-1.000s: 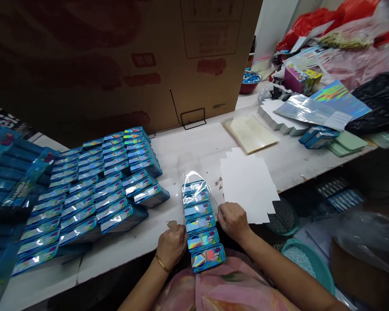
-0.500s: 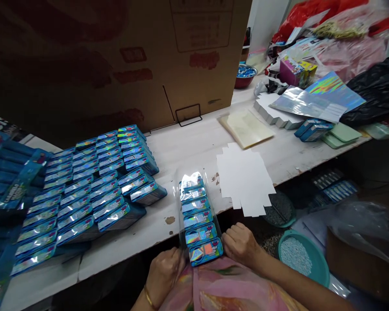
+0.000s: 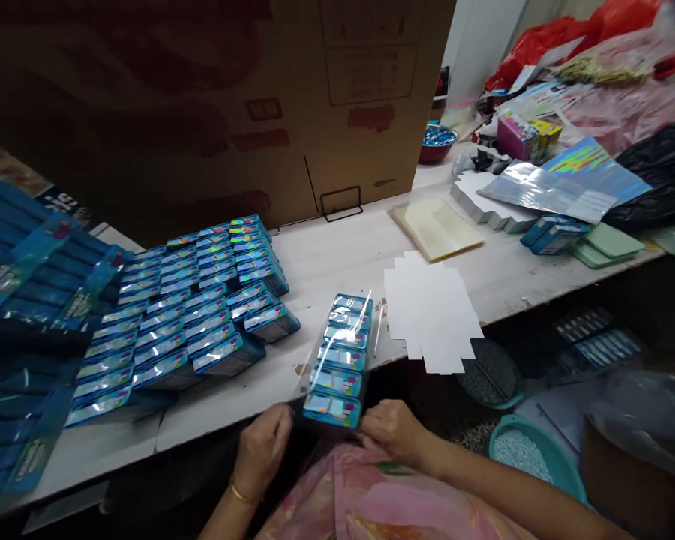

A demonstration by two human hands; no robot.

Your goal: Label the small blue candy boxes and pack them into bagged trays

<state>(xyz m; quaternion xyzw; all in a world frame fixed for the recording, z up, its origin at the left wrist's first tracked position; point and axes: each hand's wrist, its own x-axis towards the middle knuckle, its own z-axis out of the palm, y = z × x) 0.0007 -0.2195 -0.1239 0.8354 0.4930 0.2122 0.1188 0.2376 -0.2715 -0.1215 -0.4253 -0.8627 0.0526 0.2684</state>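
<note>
A row of several small blue boxes sits inside a clear plastic bag, lying over the table's front edge in front of me. My right hand is closed at the bag's near right corner, with its fingers pinched on the film. On the other side my left hand is also closed, at the film's near left edge, a little apart from the nearest box. The film is hard to make out there. Beside the bag, on its right, lies a stack of white die-cut card sheets.
Several rows of standing blue boxes fill the table's left part, with bagged packs further left. A large cardboard box rises behind. Yellowish plastic sheets lie toward the back. A turquoise basin stands below, at the right.
My left hand has moved left and away from the boxes. The near end of the bagged boxes has swung left and up, and the view has shifted slightly.
</note>
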